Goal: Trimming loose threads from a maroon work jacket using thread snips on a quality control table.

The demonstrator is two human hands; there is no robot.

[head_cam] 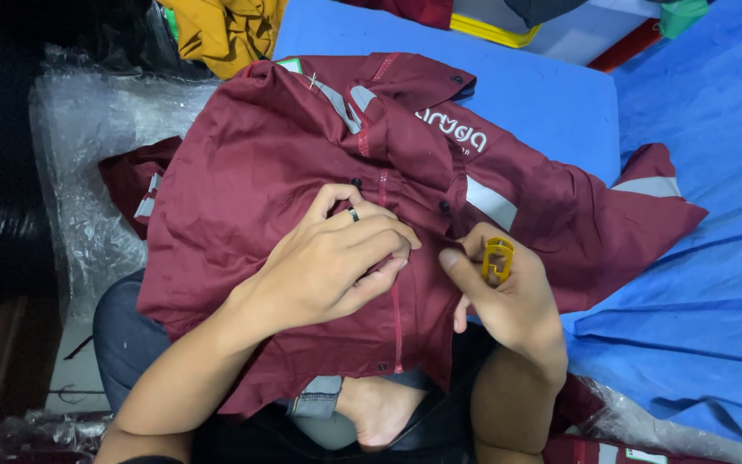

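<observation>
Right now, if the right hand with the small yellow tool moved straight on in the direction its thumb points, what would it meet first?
Probably the left hand. The right hand points its thumb up-left across the maroon shirt toward the left fingertips pinching the button placket. Only a narrow strip of fabric separates them, though depth is unclear.

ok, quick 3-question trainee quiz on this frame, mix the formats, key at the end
1. True or false: the right hand holds a small yellow tool.
2. What is the left hand doing? A) resting flat on the blue cloth B) pinching the maroon shirt near its button line C) lifting the clear plastic bags
3. Fill in: the left hand wears a ____ on one finger.

Key: 1 true. 2 B. 3 ring.
</observation>
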